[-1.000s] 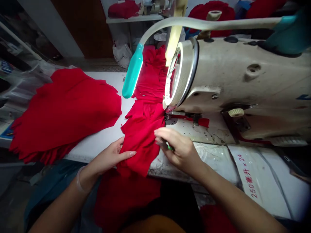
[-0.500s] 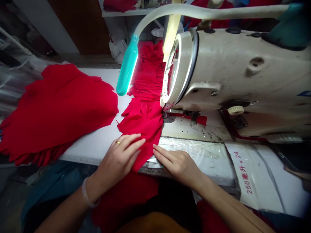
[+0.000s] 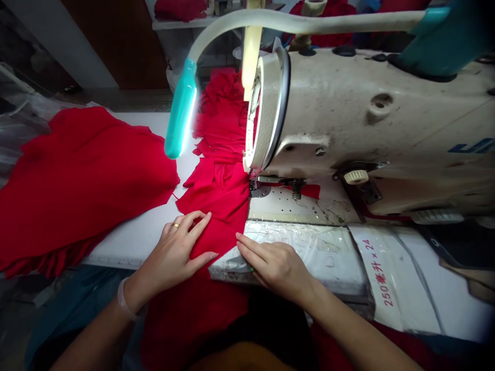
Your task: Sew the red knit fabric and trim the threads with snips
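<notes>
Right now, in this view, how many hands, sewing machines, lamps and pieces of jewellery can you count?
Hands: 2 (left hand, right hand)
Sewing machines: 1 (sewing machine)
Lamps: 1 (gooseneck lamp)
Jewellery: 2 (ring, bangle)
Total: 6

I can't make out the small green thing under the right hand; sewing machine cut off at right edge.

The red cloth is matt, soft knit; the sewing machine is scuffed, cream-painted metal; the lamp is smooth teal plastic; glossy clear plastic film lies on the desk.
</notes>
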Tool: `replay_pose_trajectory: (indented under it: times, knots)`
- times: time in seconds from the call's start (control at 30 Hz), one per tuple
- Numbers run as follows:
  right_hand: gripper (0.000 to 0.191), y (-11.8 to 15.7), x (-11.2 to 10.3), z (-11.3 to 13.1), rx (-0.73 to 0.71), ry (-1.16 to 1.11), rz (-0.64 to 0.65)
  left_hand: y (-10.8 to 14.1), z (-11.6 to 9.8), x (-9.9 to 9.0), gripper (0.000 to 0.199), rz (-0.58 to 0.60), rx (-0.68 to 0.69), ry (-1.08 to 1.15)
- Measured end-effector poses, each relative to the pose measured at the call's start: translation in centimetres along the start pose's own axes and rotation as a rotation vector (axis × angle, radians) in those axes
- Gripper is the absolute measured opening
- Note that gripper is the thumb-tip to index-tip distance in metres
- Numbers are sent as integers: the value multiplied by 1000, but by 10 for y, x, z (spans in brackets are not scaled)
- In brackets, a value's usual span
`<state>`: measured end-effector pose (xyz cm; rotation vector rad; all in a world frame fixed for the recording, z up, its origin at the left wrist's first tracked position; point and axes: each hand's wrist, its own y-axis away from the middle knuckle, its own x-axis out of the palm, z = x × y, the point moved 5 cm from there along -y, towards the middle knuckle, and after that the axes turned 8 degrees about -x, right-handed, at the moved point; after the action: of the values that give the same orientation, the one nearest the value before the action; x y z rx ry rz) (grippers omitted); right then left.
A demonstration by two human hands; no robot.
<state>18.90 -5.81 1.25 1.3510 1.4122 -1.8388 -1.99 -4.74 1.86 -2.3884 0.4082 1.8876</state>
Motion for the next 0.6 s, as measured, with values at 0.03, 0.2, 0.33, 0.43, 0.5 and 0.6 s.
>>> replay_pose_trajectory:
  times: [0.03,0.2,0.33,0.43,0.5,0.6]
  knots:
    - [33,0,0,0,0,-10,2,0,0,0,69,-2,-2,5]
    - [32,-3,2,0,6,-24,-1,0,2,-1,70,2,3,48]
    - [32,1,-2,1,-17,-6,-21,-3,1,-10,74,-47,-18,255]
    - [35,18,-18,-16,87,70,-46,-30,4,-21,88,-132,-106,414]
    - [33,38,-35,-42,310,203,-18,-67,3,-25,94,-107,-122,338]
    - [45,74,-58,-85,686,442,162,-135,-2,-37,63,-147,-100,236]
